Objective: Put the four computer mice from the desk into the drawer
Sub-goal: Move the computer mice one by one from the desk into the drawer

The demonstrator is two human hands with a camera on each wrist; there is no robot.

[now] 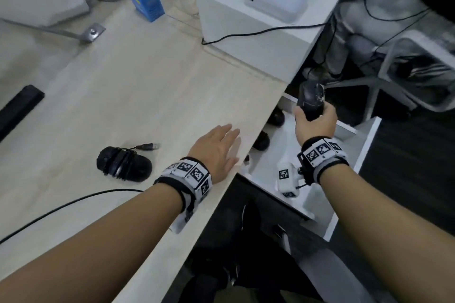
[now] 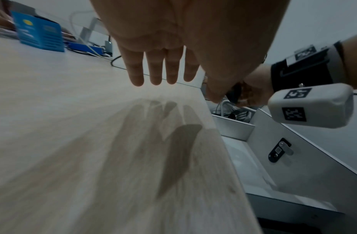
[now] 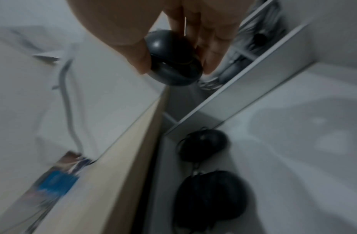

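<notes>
My right hand [image 1: 315, 118] grips a black mouse [image 1: 310, 100] above the open white drawer [image 1: 344, 172]; in the right wrist view the same mouse [image 3: 173, 60] sits between thumb and fingers. Two black mice lie in the drawer, one [image 3: 203, 144] near its back and one [image 3: 211, 197] nearer. A black wired mouse [image 1: 123, 164] with its cable wound round it lies on the wooden desk [image 1: 138, 86], left of my left hand [image 1: 219, 147]. That hand hovers flat with straight fingers [image 2: 153, 69] over the desk edge, holding nothing.
A white box [image 1: 248, 27] with a white device stands at the desk's back right. A blue carton [image 1: 144, 0] and cables lie at the back. A black bar [image 1: 19, 108] is at the left. A seated person [image 1: 384, 7] and chair are beyond the drawer.
</notes>
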